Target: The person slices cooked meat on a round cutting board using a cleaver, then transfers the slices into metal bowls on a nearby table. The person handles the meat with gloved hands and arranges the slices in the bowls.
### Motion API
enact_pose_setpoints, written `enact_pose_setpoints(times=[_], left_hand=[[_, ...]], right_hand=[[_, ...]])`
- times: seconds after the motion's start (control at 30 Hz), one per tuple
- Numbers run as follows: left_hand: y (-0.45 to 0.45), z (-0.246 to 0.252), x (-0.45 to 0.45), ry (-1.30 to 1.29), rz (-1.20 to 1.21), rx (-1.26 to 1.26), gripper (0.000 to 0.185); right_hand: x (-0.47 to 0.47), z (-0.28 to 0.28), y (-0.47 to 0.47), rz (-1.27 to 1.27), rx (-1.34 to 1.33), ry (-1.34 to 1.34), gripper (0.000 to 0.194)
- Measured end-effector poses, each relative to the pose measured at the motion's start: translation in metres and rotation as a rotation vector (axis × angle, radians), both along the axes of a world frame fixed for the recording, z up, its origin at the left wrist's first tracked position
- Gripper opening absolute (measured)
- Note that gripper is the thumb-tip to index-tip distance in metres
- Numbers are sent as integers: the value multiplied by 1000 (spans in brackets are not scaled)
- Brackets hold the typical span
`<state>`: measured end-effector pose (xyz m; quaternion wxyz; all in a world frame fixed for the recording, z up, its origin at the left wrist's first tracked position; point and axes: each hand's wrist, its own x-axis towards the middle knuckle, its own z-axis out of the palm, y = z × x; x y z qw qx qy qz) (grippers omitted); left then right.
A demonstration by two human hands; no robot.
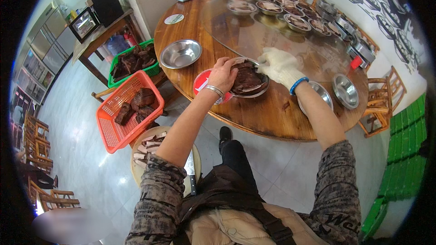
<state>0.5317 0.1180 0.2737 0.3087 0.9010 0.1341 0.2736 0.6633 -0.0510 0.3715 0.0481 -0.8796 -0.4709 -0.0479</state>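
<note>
A metal bowl heaped with dark sliced meat [248, 81] stands near the front edge of the round wooden table [255, 115]. My left hand [223, 75], bare with bracelets at the wrist, rests at the bowl's left side, its fingertips on the pale slices at the rim. On the far right side of the bowl, my right hand [277, 66] wears a white knit glove and has its fingers bent at the rim; whether they pinch the rim or a slice is hidden. A red round object [201, 81] lies partly beneath my left hand.
Empty metal bowls [181, 53] sit left and right. Filled bowls [298, 22] crowd the glass turntable [235, 37]. An orange basket [110, 126] and a green basket [155, 71] hold meat chunks. Below, a round cutting board [138, 173] carries slices and a cleaver [189, 166].
</note>
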Motion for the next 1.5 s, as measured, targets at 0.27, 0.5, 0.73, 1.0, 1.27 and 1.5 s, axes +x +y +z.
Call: enact_pose_setpoints(times=[0.27, 0.5, 0.73, 1.0, 1.27, 1.5], left_hand=[[-3, -10, 1, -31, 15, -30, 38], [-4, -20, 5, -69, 24, 11, 36], [-6, -20, 4, -92, 24, 16, 34], [-2, -16, 4, -75, -10, 52, 32], [0, -18, 13, -48, -28, 120, 37], [3, -23, 16, -135, 34, -111, 43]], right_hand=[[5, -14, 11, -6, -194, -34, 19], [16, -38, 4, 308, -7, -397, 19], [12, -34, 4, 466, -76, -556, 23], [7, -4, 3, 344, -392, -187, 35], [-2, -25, 5, 346, 146, -27, 77], [-11, -50, 18, 455, 86, -78, 92]])
